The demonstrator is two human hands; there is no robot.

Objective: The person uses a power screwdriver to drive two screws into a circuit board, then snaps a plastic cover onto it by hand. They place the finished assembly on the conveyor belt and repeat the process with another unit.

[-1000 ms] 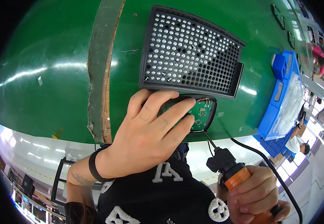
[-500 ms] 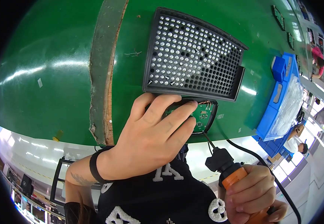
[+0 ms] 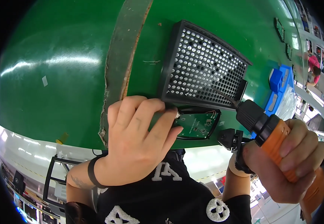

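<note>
My right hand [image 3: 300, 164] is wrapped round an orange and black electric screwdriver [image 3: 273, 136], raised at the right. Its long thin bit reaches over the black screw tray [image 3: 171, 65], its tip among the screw heads near the tray's front rows. Just in front of the tray lies a green circuit board [image 3: 195, 125] in a black casing [image 3: 215, 127], with thin copper-coloured wires at its far right corner. My left hand [image 3: 134, 140] grips the left end of this casing with bent fingers and thumb, covering that end. Exactly what the fingertips touch is hidden.
A blue bin [image 3: 270, 102] with clear plastic bags stands at the right, a small blue box [image 3: 276, 79] beside it. Green boards [image 3: 279, 30] lie at the far right. A worn grey strip [image 3: 122, 48] crosses the green table [image 3: 65, 93]. A person [image 3: 313, 67] is in the background.
My right hand has lifted the screwdriver from beside the casing up and right, bringing its bit over the tray. My left hand has shifted left, baring more of the board. The whole view has shifted.
</note>
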